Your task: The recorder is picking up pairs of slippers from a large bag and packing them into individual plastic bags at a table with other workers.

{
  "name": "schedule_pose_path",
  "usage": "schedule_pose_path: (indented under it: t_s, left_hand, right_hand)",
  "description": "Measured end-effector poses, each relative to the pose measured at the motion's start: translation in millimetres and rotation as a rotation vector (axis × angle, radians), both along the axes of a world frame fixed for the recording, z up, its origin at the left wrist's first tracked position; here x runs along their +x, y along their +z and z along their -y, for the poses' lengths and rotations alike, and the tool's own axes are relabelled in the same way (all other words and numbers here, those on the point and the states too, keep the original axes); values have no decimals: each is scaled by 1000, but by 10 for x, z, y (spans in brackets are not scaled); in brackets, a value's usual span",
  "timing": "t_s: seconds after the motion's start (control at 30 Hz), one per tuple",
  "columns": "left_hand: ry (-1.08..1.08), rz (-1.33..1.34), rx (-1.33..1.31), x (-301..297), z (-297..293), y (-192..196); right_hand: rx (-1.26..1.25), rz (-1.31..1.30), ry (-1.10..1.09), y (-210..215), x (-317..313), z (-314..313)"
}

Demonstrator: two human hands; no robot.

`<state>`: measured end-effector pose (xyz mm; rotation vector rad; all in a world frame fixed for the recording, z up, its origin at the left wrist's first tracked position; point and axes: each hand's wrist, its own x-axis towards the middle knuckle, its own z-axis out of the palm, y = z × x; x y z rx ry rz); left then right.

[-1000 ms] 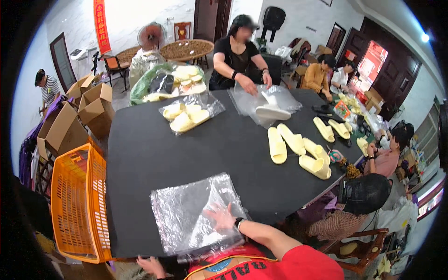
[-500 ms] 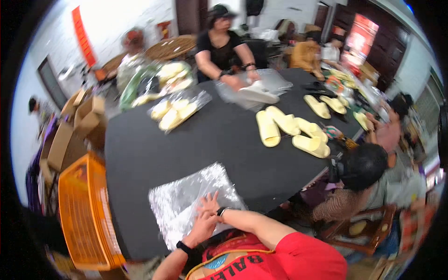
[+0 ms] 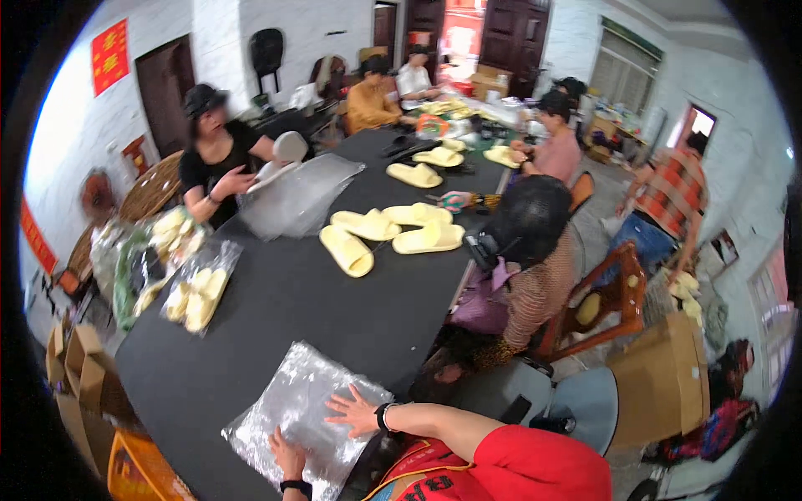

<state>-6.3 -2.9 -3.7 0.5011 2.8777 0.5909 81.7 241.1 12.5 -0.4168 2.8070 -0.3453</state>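
Observation:
A flat stack of clear plastic bags [image 3: 292,380] lies on the black table at its near edge, shiny and crinkled. My right hand [image 3: 354,412] rests palm down on its right part, fingers spread. Lower on the same plastic, to the left, is my left hand [image 3: 288,457], its fingers apart and nothing in them. Several pale yellow slippers [image 3: 347,252] lie loose beyond the plastic, toward the table's right side. At the far left edge, a clear bag [image 3: 200,292] has yellow slippers inside.
Across the table a person in black [image 3: 219,159] handles a pale slipper [image 3: 290,147] and a large clear bag [image 3: 305,194]. Close on my right sits a person in a dark cap [image 3: 530,221]. An orange crate [image 3: 138,468] and cardboard boxes [image 3: 92,367] stand at left.
My hands, together on the plastic before, are now apart, the left one lower and to the left. The view has turned right. The person across has raised the slipper and bag.

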Motion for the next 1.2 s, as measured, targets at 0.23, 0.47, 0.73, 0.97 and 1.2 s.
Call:
schedule_pose_path:
  t_s: [0.23,0.47,0.73,0.97,1.2]
  left_hand:
    - [87,60,-75,-125,-6,-237]
    - [-76,51,37,-477,291,-402]
    - [-84,155,-371,-389,-180,288]
    - [81,261,-273,-447,-209,217]
    - [297,-44,-297,-92,81,25]
  right_hand:
    - [-20,39,-288,55,377,-360]
    - [-16,73,-275,0,290,-481]
    - [-224,-86,15,-148,-386,-32]
    - [-190,-69,31,-25,-641,-115]
    - [-226,8,107,-105,-869,-107]
